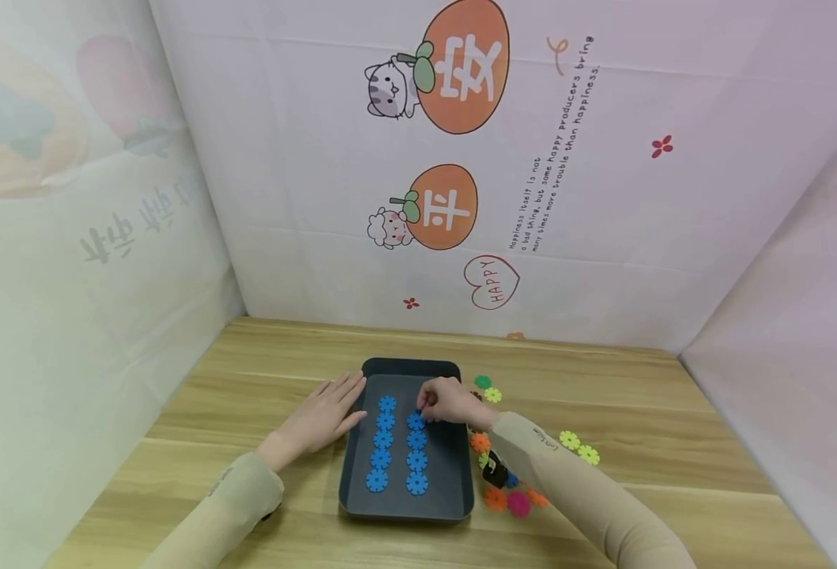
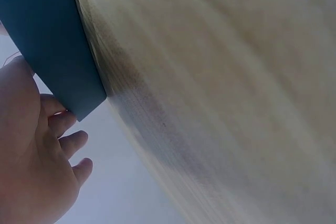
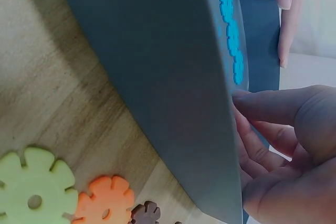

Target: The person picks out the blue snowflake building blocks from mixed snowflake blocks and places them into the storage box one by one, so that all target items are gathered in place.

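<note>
A dark grey rectangular tray (image 1: 446, 506) holds two columns of blue notched plastic discs (image 1: 383, 439). My left hand (image 1: 324, 412) lies at the tray's left edge, fingers extended and touching the rim; the left wrist view shows its fingers against the outer wall (image 2: 58, 40). Over the upper end of the right column, my right hand (image 1: 452, 401) has curled fingers and pinches a blue notched disc (image 1: 419, 412), of which only a sliver shows. In the right wrist view, the tray wall (image 3: 157, 77) hides the fingertips of this hand (image 3: 294, 140).
Right of the tray, loose notched discs lie on the wooden table (image 1: 646, 442): green (image 1: 483, 382), yellow (image 1: 589, 454), orange (image 1: 495, 499) and magenta (image 1: 518, 504). The right forearm passes above some of them. A printed white cloth (image 1: 318, 158) hangs behind the table.
</note>
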Demonstrator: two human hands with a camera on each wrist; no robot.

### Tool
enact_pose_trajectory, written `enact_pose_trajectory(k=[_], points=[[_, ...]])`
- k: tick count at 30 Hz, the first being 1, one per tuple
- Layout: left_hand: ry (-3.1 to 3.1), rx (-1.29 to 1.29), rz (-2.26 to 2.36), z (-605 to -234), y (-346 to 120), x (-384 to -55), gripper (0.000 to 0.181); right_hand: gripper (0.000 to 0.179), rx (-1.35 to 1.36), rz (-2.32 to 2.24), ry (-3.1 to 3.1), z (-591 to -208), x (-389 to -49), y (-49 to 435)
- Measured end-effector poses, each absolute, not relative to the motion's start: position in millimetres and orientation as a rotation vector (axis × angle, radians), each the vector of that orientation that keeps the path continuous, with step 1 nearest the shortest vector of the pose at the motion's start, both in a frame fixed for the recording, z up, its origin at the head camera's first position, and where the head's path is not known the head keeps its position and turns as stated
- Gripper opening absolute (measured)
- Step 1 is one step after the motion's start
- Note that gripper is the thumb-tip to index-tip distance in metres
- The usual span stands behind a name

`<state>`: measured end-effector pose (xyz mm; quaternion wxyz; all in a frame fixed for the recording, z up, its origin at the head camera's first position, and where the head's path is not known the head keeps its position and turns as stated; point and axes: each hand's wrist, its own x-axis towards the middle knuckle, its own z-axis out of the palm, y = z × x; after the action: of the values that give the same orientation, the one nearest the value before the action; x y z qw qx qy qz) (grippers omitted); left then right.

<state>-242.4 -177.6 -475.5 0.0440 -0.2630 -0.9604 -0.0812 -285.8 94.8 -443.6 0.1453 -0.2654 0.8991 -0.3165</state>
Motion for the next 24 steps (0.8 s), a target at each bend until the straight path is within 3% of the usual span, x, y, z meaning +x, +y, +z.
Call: enact_pose_trajectory(k=[9, 24], points=[[-2.935, -0.805, -0.257, -476, -176, -242, 0.064, 0.006, -0.821, -0.957, 2.584, -432, -285, 110], [-2.930, -0.789, -0.274, -477, -177, -241, 0.064, 0.006, -0.899, -1.004, 2.619, -415, -263, 184]])
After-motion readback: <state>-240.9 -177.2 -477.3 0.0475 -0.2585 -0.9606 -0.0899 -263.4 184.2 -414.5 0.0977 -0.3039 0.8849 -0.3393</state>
